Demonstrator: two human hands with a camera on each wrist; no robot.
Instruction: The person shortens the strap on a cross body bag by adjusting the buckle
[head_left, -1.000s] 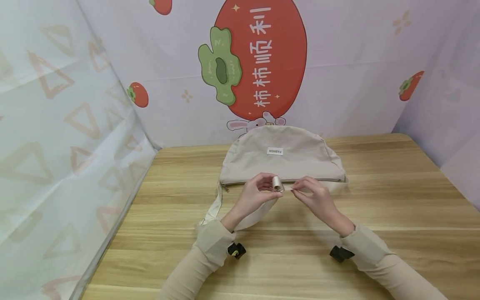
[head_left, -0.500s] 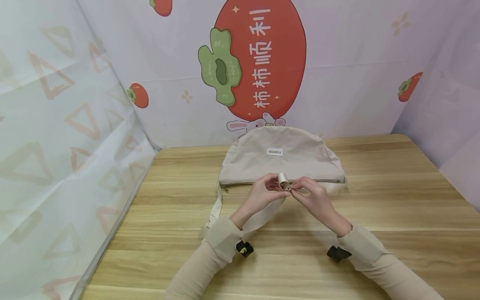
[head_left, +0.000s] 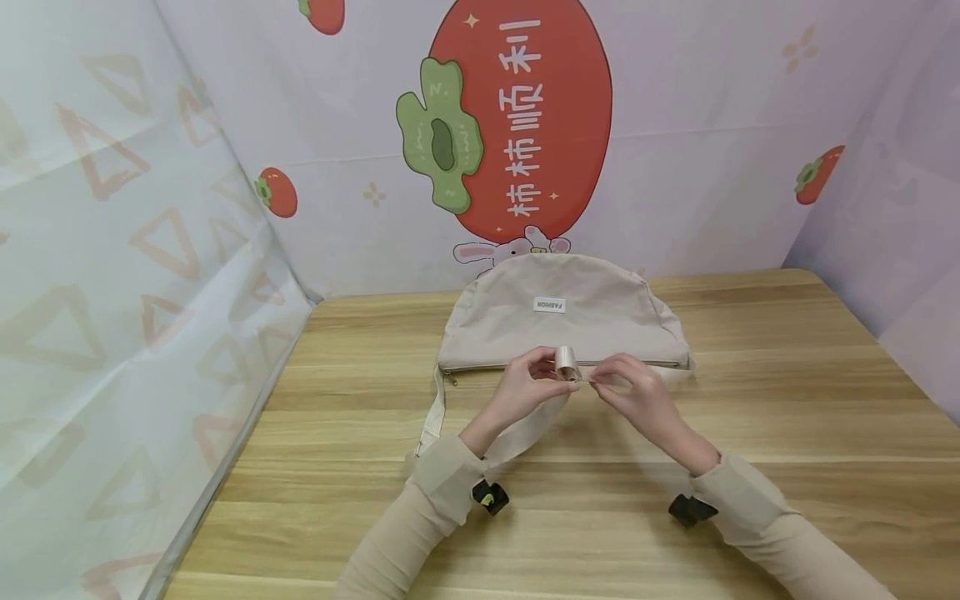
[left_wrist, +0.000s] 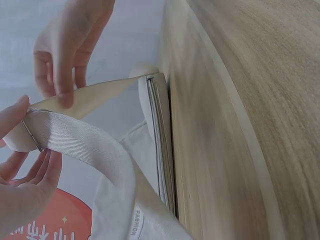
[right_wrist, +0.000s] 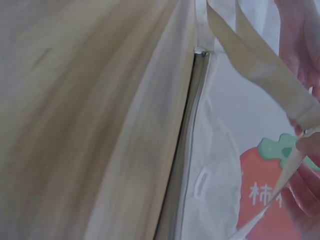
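A beige shoulder bag [head_left: 495,333] with a white label [head_left: 550,305] lies on the table, its zipper side toward me. My left hand [head_left: 517,392] pinches the bag's strap [left_wrist: 90,142] at a metal slide buckle [left_wrist: 32,134], and the strap bends into a loop [head_left: 566,360] beside its fingers. Just to the right, my right hand [head_left: 637,392] pinches the strap between thumb and fingertips. In the right wrist view the fingers [right_wrist: 302,192] close on the narrow strap right by the buckle. Both hands are raised in front of the bag's zipped edge.
The wooden table [head_left: 315,500] extends on both sides of the bag. Behind it hangs a printed backdrop [head_left: 337,233] with a big red persimmon, and a pale curtain [head_left: 112,333] borders the left side. The strap's lower part [head_left: 525,433] droops behind the left forearm.
My left hand has moved a little right with the strap loop. The right hand came in close to it, then drew back slightly right, still pinching the strap. The bag has stayed put.
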